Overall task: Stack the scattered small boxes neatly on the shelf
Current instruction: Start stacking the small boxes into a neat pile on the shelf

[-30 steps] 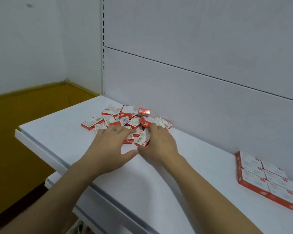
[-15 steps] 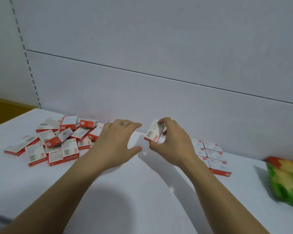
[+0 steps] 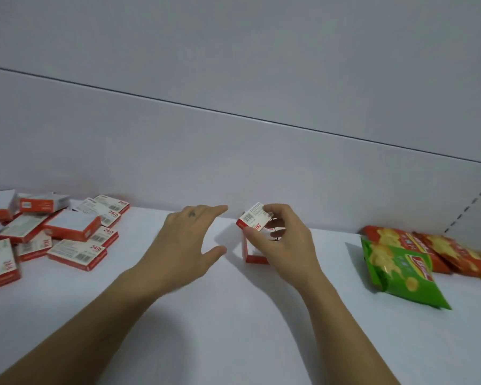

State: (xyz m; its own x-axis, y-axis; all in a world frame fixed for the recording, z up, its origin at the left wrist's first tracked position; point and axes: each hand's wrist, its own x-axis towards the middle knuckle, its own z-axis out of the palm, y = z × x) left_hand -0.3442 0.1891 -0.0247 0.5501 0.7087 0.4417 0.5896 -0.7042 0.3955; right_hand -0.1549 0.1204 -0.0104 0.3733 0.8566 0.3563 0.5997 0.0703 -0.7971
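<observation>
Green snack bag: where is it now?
Head view: the green snack bag lies on the shelf at the right, partly over red snack bags.

white shelf (image 3: 233, 329) — scattered small boxes (image 3: 75, 254) left, neat stack (image 3: 253, 254) middle, snack bags (image 3: 400, 268) right

stack of boxes (image 3: 252, 254): mostly hidden behind the right hand (image 3: 283, 240); count cannot be told.
held box (image 3: 253, 218): fine print too small to read; one corner covered by fingertips.
loose boxes (image 3: 0, 262): leftmost ones cut off by the left edge.
orange snack bags (image 3: 453, 252): blurred, right ends indistinct.
</observation>
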